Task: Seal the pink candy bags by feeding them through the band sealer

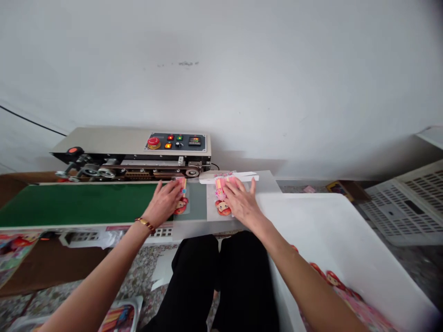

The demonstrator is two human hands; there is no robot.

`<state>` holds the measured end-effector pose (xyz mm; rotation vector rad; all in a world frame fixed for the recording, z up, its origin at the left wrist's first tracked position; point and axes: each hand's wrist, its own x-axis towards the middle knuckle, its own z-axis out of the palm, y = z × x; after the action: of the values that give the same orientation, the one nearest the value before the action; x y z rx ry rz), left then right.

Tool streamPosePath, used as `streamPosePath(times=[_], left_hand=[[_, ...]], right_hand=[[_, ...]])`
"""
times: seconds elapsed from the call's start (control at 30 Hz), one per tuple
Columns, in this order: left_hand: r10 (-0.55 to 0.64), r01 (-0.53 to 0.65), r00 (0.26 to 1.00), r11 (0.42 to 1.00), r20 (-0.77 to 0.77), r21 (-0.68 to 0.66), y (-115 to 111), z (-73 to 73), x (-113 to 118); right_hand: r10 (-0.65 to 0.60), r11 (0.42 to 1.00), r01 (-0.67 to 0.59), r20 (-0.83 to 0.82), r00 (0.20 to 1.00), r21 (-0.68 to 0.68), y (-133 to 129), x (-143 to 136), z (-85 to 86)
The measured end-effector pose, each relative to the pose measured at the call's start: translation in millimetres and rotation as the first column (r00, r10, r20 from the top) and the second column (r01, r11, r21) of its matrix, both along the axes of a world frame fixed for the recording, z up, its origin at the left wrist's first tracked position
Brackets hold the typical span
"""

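My left hand [165, 201] rests with spread fingers on a clear packet [181, 206] showing a red-haired cartoon head, at the right end of the green belt [86, 203]. Under the fingertips of my right hand [240, 200], also spread, lies a second such packet [223, 208] with pink and yellow contents, on a pale sheet. Both packets lie flat, their upper ends near the sealing machine [138, 144] and a white guide strip [254, 178]. Part of each packet is hidden by the fingers.
A white bin [311, 212] on the right holds more cartoon packets [346, 290]. White plastic crates [404, 203] stand beyond it. At the lower left are a cardboard box [51, 265] and a tray [136, 306] with colourful packets. The wall rises behind the machine.
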<state>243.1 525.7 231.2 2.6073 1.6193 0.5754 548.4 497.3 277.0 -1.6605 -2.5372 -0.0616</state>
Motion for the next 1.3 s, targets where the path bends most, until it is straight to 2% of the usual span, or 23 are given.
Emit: streamPosePath(times=[0.07,0.1,0.17,0.23,0.33,0.4,0.5,0.6,0.77,0.83,0.87,0.93,1.07,1.13,1.2,1.3], left_hand=[[0.109,-0.109,0.994,0.993,0.003,0.054,-2.3,2.2,-6.7],[0.134,-0.135,0.991,0.988,0.014,0.075,-4.0,3.5,-2.2],[0.077,-0.079,0.996,0.994,0.035,0.077,-7.6,5.2,21.3],[-0.047,0.046,0.998,0.998,0.047,0.039,-9.7,5.4,55.9],[-0.085,0.085,0.995,0.996,0.045,0.003,-9.3,4.1,98.2],[-0.080,0.080,0.996,0.997,0.035,-0.006,-8.4,3.5,107.4],[-0.060,0.061,0.998,0.998,0.032,-0.013,-7.4,3.2,94.3],[-0.023,0.024,0.999,0.999,0.031,-0.026,-6.7,2.7,62.0],[0.028,-0.028,1.000,0.998,0.007,-0.061,-7.6,1.1,-7.6],[0.124,-0.124,0.992,0.992,-0.001,-0.026,-9.1,2.4,-21.7],[0.170,-0.170,0.985,0.985,0.006,0.005,-10.1,3.6,-21.0],[0.173,-0.175,0.984,0.983,0.038,0.050,-12.7,6.6,-2.2],[-0.101,0.100,0.993,0.995,0.057,0.010,-16.1,9.8,73.8],[-0.147,0.148,0.988,0.989,0.048,-0.010,-14.9,9.3,101.0],[-0.153,0.154,0.988,0.988,0.032,-0.019,-12.6,7.9,109.0],[-0.163,0.163,0.987,0.986,0.004,-0.023,-9.5,6.0,96.1]], right_hand=[[0.024,1.000,-0.024,-0.020,1.000,0.011,2.9,-17.5,-2.3],[0.028,1.000,-0.027,-0.033,0.999,0.013,4.1,-26.2,-3.2],[0.018,1.000,-0.017,-0.060,0.998,0.015,5.1,-40.0,-3.9],[-0.002,1.000,0.004,-0.078,0.997,0.020,4.2,-45.0,-2.6],[-0.027,0.999,0.029,-0.061,0.998,0.029,1.2,-32.9,2.9],[-0.070,0.997,0.071,-0.040,0.997,0.038,-0.5,-16.2,6.6],[-0.108,0.993,0.108,-0.006,0.994,0.050,-1.1,7.0,5.8],[-0.090,0.995,0.090,0.016,0.996,0.048,0.3,12.5,-2.7],[-0.059,0.996,0.062,-0.059,0.997,0.056,2.1,-15.6,-12.3],[-0.059,0.997,0.064,-0.084,0.995,0.052,2.6,-30.1,-11.5],[-0.059,0.997,0.064,-0.090,0.994,0.052,3.0,-36.6,-10.5],[-0.053,0.997,0.058,-0.098,0.994,0.049,4.0,-46.4,-8.0],[-0.047,0.998,0.051,-0.119,0.992,0.030,5.1,-45.8,-3.2],[-0.077,0.996,0.081,-0.119,0.990,0.030,4.3,-33.8,-1.5],[-0.124,0.991,0.128,-0.103,0.987,0.031,2.9,-17.9,-0.5],[-0.155,0.988,0.156,-0.059,0.986,0.016,1.4,1.5,-1.5]])
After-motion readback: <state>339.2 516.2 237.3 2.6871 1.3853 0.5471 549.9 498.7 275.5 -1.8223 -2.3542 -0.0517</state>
